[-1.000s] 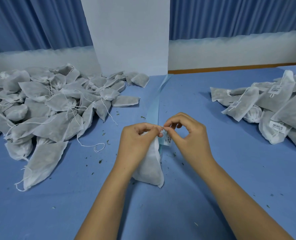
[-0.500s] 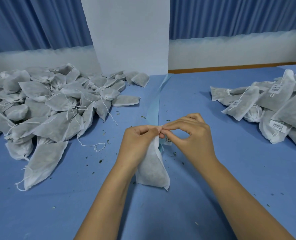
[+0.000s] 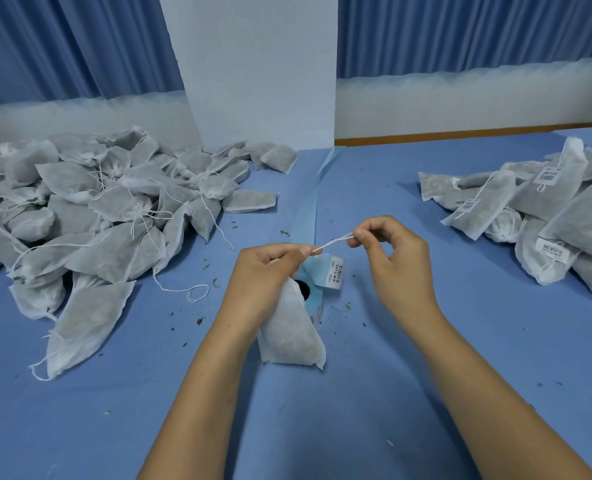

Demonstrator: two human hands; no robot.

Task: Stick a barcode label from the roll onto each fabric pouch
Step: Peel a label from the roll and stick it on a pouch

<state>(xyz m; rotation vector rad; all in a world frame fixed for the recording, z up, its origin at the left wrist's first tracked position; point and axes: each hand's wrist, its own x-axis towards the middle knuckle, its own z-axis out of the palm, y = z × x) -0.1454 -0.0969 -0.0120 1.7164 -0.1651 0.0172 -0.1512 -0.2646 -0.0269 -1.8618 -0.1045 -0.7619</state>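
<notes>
My left hand (image 3: 265, 271) grips the neck of a grey fabric pouch (image 3: 289, 336), which hangs down to the blue table. My right hand (image 3: 391, 252) pinches the pouch's white drawstring (image 3: 334, 241) and holds it taut between both hands. Just behind the pouch stands the light blue label roll (image 3: 317, 299), partly hidden, with a white barcode label (image 3: 336, 273) sticking up from it. The roll's empty blue backing strip (image 3: 306, 216) trails away toward the back of the table.
A big heap of unlabelled pouches (image 3: 90, 209) with loose strings fills the left side. Labelled pouches (image 3: 537, 206) are piled at the right edge. A white panel (image 3: 260, 71) stands at the back centre. Small dried crumbs lie scattered on the blue cloth (image 3: 357, 393).
My right hand has moved right and up, drawing the string out taut from the pouch's neck. The roll and its raised label have come into sight between the hands.
</notes>
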